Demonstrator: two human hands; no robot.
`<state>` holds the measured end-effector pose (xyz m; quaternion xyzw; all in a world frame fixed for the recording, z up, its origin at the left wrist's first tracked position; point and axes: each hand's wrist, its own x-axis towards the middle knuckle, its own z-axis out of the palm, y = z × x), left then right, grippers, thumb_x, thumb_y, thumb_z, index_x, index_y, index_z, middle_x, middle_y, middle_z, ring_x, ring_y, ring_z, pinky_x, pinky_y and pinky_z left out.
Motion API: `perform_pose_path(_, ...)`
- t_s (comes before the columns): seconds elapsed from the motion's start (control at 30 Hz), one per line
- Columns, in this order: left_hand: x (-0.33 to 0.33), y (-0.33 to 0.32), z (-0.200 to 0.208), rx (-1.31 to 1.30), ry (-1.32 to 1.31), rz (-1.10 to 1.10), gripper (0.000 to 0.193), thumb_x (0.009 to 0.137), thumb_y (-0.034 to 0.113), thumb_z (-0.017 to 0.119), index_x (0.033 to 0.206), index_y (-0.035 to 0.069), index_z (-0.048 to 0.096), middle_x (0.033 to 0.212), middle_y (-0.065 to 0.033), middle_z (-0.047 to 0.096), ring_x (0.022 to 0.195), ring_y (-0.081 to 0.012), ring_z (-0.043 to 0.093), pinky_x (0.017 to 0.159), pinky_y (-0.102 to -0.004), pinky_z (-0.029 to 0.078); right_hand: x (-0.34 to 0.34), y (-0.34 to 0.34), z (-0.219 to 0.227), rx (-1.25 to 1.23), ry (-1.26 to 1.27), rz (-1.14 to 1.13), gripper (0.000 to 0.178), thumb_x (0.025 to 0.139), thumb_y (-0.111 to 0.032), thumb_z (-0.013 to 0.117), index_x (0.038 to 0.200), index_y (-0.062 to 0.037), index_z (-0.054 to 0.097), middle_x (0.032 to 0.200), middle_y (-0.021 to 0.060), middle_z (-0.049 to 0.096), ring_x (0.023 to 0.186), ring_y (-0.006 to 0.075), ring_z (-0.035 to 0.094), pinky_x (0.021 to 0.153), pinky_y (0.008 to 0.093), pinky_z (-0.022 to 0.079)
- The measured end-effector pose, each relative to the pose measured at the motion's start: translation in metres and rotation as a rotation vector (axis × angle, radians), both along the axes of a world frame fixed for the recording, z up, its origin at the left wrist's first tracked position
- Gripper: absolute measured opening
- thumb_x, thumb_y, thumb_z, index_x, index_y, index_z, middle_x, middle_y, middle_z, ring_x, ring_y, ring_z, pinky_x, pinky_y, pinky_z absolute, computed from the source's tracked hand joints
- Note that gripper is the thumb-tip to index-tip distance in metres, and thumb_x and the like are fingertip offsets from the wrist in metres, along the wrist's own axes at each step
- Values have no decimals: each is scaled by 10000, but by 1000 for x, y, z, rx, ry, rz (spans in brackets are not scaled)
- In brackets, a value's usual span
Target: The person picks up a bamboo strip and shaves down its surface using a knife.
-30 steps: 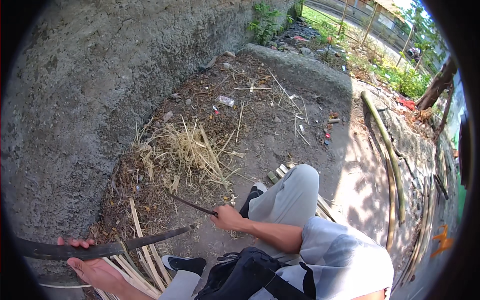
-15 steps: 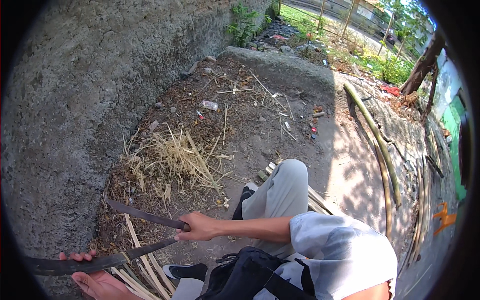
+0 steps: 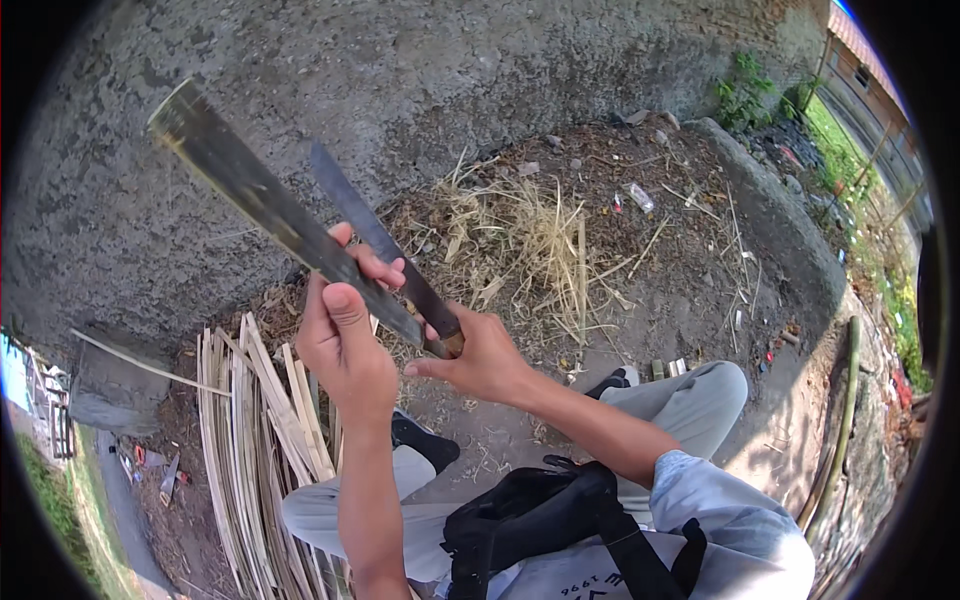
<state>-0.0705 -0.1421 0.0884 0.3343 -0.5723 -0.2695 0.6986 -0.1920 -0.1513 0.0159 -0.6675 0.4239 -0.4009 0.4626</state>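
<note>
My left hand (image 3: pixel 350 350) is closed around a split piece of dark green bamboo (image 3: pixel 250 190), thumb on the near side. The bamboo slants up to the left in front of the wall, its wide cut end farthest from me. In my right hand (image 3: pixel 488 360) is a machete (image 3: pixel 365 220), gripped by its wooden handle. Its dark blade points up and to the left, behind the bamboo and roughly alongside it. The bamboo's lower end comes close to the machete handle; whether they touch I cannot tell.
Many pale bamboo strips (image 3: pixel 240 430) lie in a bundle at the left. A heap of straw-like shavings (image 3: pixel 520 240) covers the ground ahead, by the rough grey wall (image 3: pixel 480 80). Short bamboo pieces (image 3: pixel 668 369) lie past my right knee, and a long green pole (image 3: pixel 848 390) farther right.
The head view has swung left, bringing the strip bundle into sight. Both hands have come up, and the bamboo and machete now slant steeply upward instead of lying low at the left.
</note>
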Motion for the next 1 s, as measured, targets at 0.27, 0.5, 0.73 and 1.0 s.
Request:
perform_pose_path(0.27,23,9,7,-56,-147,37,832,869,578,494,1409,-29,312,1356,-198,464,1252,-256,466,998,-400,421,16,-4,-18,-51,-90,-141,316,718,-182,820,862,-22,588,591,-24,514,510,47,450,467,247,375)
perform_pose_path(0.5,52,50,-64,454,-127,-35,520,899,320,638,1276,-8,493,1210,-139,572,1164,-240,532,920,-345,462,-15,-22,-9,-69,-365,-350,262,783,-108,773,819,-42,522,726,12,605,557,18,488,474,194,386)
perform_pose_path(0.73,72,70,-194,768,-832,-193,677,837,303,705,1386,72,381,1332,-184,482,1185,-301,519,890,-384,482,-74,-40,32,-268,-763,-486,219,874,-69,668,787,-92,468,1029,130,654,588,20,508,513,180,415)
perform_pose_path(1.0,93,53,-259,844,-659,45,785,834,332,696,1437,64,272,1390,-250,371,1277,-395,411,1043,-429,361,-179,-25,54,-397,-1084,-487,323,961,-214,555,1102,76,559,732,-28,481,616,8,397,547,159,380)
